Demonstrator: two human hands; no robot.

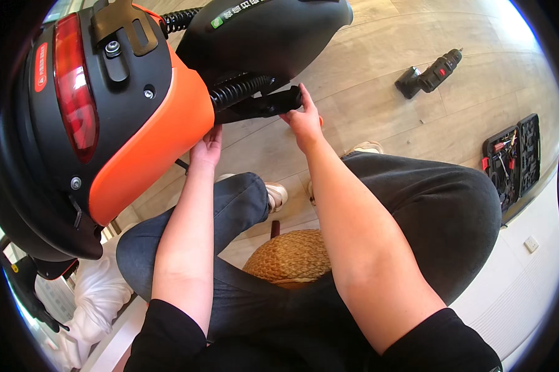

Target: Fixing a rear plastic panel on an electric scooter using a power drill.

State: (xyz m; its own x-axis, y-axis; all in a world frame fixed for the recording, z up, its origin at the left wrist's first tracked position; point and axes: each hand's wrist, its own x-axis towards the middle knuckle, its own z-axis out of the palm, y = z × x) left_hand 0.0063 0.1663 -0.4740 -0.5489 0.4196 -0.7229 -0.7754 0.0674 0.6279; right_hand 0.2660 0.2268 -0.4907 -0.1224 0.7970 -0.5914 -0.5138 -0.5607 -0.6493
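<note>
The fingers of the right hand (304,124) clamp one black part (264,107) beside the scooter (155,142); the left hand's (207,149), partly hidden beneath the scooter, I cannot tell. The scooter shows two springs (233,93). Right of it lie one drill (439,73) and one toolbox (529,155).

orange-and-black scooter (161,139), black part (270,105), red tail light (75,87), tan woven stool (289,255), wood-grain floor (369,62)

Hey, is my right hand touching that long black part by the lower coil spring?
Touching. The head view shows your right hand with its fingers against the outer end of the black part, no gap between them.
</note>
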